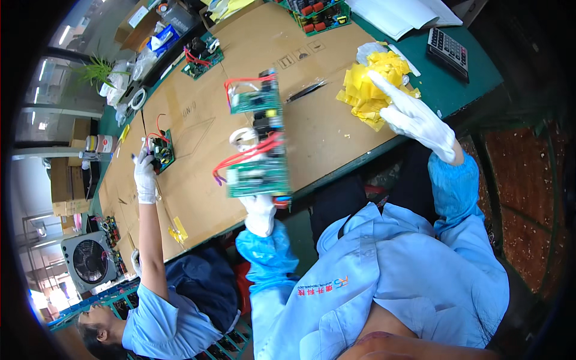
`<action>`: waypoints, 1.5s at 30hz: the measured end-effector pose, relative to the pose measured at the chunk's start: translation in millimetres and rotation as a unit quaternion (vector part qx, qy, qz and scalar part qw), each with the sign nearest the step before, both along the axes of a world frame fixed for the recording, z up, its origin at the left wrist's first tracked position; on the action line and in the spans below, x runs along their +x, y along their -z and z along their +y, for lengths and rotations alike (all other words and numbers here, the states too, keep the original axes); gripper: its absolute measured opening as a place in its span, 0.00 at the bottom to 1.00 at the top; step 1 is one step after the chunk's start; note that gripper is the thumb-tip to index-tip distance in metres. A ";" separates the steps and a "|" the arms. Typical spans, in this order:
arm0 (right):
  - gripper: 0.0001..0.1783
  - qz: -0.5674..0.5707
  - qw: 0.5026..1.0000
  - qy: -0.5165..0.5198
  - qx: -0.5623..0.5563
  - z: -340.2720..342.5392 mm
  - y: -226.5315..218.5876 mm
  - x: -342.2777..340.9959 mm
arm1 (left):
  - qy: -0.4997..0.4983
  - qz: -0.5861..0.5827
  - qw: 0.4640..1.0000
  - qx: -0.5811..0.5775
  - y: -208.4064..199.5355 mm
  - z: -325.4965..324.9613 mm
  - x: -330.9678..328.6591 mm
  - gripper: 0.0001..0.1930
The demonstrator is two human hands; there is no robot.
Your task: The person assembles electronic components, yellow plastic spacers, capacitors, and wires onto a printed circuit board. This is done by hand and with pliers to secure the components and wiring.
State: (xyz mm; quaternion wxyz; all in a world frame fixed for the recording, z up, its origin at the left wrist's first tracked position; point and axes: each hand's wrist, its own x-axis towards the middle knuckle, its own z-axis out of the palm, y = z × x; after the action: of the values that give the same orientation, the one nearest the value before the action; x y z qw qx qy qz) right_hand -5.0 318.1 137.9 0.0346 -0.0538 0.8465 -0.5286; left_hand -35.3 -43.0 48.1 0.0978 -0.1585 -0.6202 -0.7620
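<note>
My left hand (260, 217), in a white glove, grips the near end of a green circuit board assembly (258, 181) and holds it up over the bench. Red wires loop off its left side, and black components and a white ring-shaped part sit along its middle. Motion blurs parts of it. My right hand (419, 120), also white-gloved, is at a heap of yellow film or tape pieces (367, 90). Its index finger is stretched out along the heap and the thumb is apart; the other fingers are partly hidden. I see nothing held in it.
Cardboard (324, 135) covers the green bench. Black tweezers (306, 91) lie mid-bench; a calculator (447, 53) and papers (399, 15) are far right. More circuit boards (318, 21) stand at the back. On the left, a co-worker's gloved hand (145, 177) touches another board (162, 150).
</note>
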 end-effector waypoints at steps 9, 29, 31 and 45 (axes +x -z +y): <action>0.32 -0.046 0.990 0.029 -0.132 -47.4 22.7 9.8 | 0.055 0.283 0.707 -0.646 -34.5 -6.0 -11.8 0.20; 0.25 -0.103 0.994 -0.044 0.013 -95.3 63.8 28.0 | 0.029 0.252 0.839 -0.482 -19.0 -27.6 -2.6 0.35; 0.26 -0.094 0.995 -0.033 0.003 -96.2 66.7 29.1 | 0.033 0.261 0.819 -0.510 -15.6 -22.1 -3.0 0.37; 0.25 -0.164 0.980 0.083 -0.071 -83.5 40.5 25.0 | -0.266 0.175 0.781 -0.538 5.0 37.9 33.0 0.36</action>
State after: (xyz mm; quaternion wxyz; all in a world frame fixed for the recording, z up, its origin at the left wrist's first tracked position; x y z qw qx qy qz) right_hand 19.9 234.5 97.4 0.1250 0.1017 0.7909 -0.5904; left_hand -2.3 -5.1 43.0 0.3024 -0.1446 -0.9190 -0.2075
